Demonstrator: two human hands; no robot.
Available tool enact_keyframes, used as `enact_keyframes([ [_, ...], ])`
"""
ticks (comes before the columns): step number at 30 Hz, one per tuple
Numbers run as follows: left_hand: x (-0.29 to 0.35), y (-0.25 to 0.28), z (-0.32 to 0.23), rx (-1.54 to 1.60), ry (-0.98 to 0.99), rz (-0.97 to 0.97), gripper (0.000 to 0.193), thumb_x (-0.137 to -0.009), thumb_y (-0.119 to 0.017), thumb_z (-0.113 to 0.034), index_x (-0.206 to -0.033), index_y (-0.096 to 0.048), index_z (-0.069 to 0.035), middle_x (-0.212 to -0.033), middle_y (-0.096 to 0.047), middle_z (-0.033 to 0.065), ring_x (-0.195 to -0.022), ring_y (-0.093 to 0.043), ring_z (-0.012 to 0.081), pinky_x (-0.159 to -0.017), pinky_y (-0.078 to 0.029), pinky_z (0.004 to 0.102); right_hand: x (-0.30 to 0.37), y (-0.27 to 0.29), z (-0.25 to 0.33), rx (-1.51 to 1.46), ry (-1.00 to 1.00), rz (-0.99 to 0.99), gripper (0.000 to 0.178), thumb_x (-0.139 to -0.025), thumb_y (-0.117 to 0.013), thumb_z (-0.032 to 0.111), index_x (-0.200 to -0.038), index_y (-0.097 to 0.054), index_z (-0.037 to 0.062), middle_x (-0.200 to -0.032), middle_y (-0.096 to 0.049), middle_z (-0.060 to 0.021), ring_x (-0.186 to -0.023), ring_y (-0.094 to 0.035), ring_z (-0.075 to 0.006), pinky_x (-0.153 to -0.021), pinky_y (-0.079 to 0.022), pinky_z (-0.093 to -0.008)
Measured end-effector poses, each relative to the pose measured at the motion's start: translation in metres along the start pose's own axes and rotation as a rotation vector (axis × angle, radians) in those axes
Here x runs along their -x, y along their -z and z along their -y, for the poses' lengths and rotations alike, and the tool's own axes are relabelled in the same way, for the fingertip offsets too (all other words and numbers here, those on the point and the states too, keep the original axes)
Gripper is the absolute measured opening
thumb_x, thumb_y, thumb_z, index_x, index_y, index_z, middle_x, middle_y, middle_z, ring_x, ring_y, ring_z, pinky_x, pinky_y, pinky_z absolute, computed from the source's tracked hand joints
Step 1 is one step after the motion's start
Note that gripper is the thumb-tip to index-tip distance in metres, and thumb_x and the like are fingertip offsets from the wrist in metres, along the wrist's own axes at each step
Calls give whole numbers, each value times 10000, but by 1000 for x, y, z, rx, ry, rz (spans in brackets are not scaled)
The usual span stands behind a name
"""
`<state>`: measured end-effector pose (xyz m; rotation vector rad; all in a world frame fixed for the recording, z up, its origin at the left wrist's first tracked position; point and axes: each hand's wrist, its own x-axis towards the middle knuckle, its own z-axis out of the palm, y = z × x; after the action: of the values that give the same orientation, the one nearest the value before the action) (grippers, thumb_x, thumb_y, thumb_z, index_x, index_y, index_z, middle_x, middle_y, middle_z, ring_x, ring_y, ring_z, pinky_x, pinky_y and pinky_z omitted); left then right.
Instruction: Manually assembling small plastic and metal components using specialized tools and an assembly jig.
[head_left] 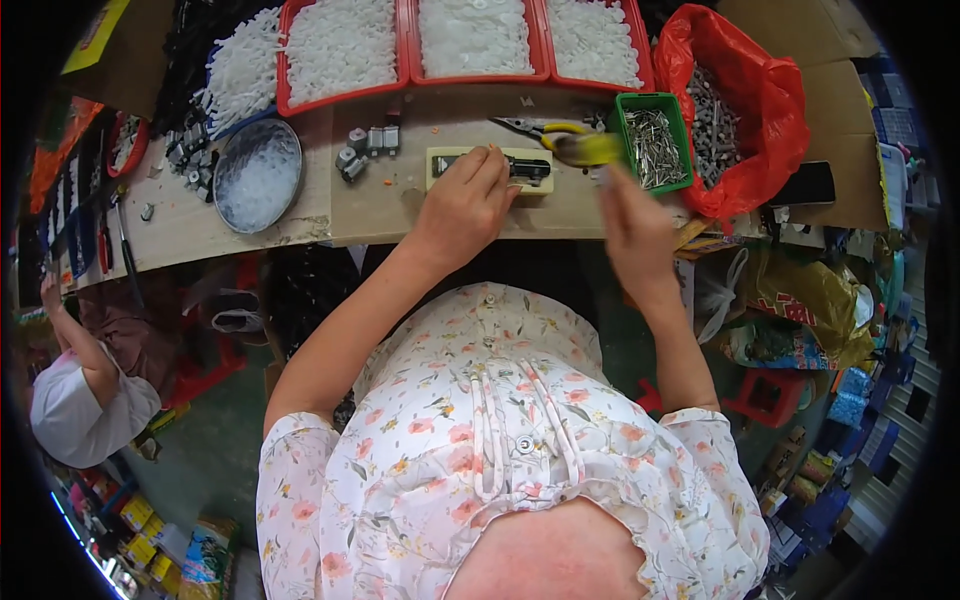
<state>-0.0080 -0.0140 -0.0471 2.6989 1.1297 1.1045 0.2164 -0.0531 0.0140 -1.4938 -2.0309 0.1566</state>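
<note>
My left hand (465, 205) is closed, its fingertips pinching a long black part (530, 168) that lies on a cream block (543, 186) on the bench. The fingers hide part of the black piece. My right hand (640, 235) is closed around a tool with a yellow head (592, 150), blurred by motion, so its exact kind is unclear. That head hovers right of the block, close to long-nose pliers with yellow-and-black handles (520, 126) on the bench. Right of them stands a green basket (683, 176) full of small metal pins.
Red trays (408, 50) of white plastic parts line the back. A red plastic bag (775, 125) holds grey pieces. Left of the block are grey metal parts (352, 163) and a round metal bowl (292, 190) of translucent pieces. Another person (85, 400) sits at far left.
</note>
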Motion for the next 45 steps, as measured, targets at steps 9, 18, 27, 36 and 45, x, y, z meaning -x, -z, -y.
enact_keyframes([
  [9, -19, 9, 1, 99, 163, 102, 317, -811, -743, -113, -1073, -646, 37, -1038, -646, 153, -982, -620, 327, -855, -517, 410, -92, -9, -66, 165, 63, 48, 275, -921, -657, 137, -1173, -643, 27, -959, -686, -200, -832, -661, -382, -709, -523, -430],
  [18, -35, 16, 14, 338, 268, 69, 263, -819, -750, -149, -999, -620, -9, -954, -625, 126, -901, -620, 280, -787, -503, 388, -121, -20, -77, 305, 253, -92, 235, -859, -693, 112, -1080, -648, 44, -1007, -613, -118, -1020, -579, -338, -820, -494, -437],
  [27, -44, 18, 29, 1373, 741, -236, 165, -971, -659, -204, -942, -608, -50, -822, -598, -9, -693, -560, 62, -672, -464, 218, -65, -35, -52, 37, 259, 415, 268, -774, -695, 21, -1026, -609, -10, -1163, -564, -167, -1116, -533, -359, -935, -475, -424],
  [36, -45, 22, 4, 1014, 495, -438, 298, -889, -769, -244, -823, -564, -38, -634, -520, -8, -554, -433, 101, -522, -374, 252, -70, -38, -42, 267, 194, 325, 157, -701, -664, 46, -854, -658, 9, -1029, -618, -81, -978, -565, -282, -790, -437, -412],
  [45, -29, 17, 1, 681, 422, -175, 242, -905, -745, -172, -884, -554, -24, -662, -528, 4, -589, -423, 67, -531, -352, 231, -60, 8, -15, -176, 201, 116, 206, -700, -584, -34, -891, -640, 20, -1113, -627, -92, -1022, -591, -286, -868, -398, -441],
])
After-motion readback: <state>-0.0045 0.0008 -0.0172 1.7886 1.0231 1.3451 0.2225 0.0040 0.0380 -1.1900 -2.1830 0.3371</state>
